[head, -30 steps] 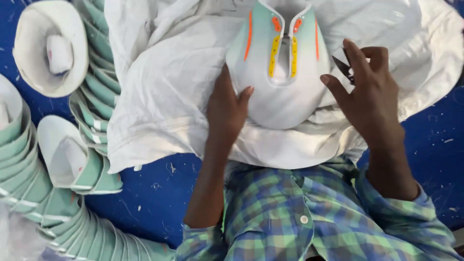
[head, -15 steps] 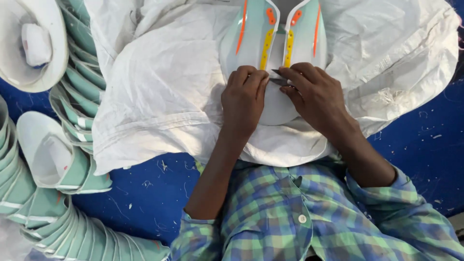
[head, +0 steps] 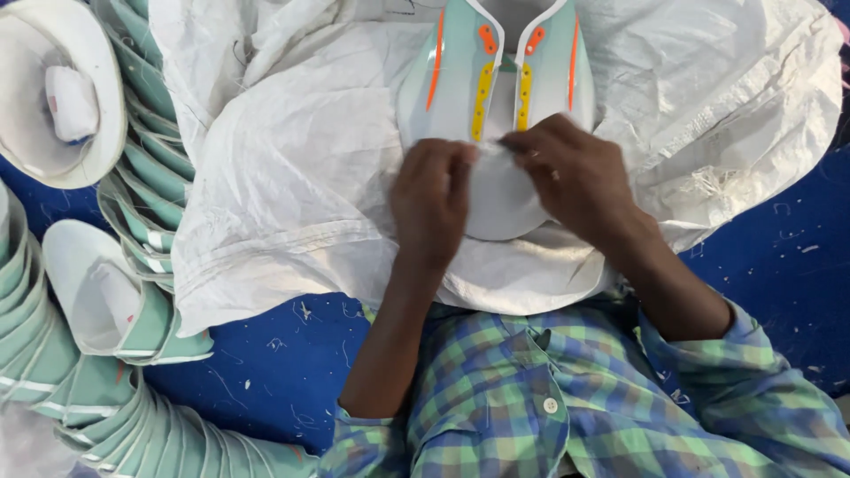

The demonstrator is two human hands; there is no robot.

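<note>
surface: blue floor (head: 770, 292) | on it: white woven sack (head: 292, 177); nested mint shoe uppers (head: 133, 177)

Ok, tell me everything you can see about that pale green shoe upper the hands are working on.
The shoe upper is a flat, pale mint-green piece with white edging, looking like smooth synthetic sheet. A split runs down its middle, flanked by yellow and orange eyelet strips, with thin orange stripes nearer its sides. Its rounded toe end points toward the person. It lies on a crumpled white woven sack. The left hand and right hand press on its lower part, fingertips meeting near the split's base.
</note>
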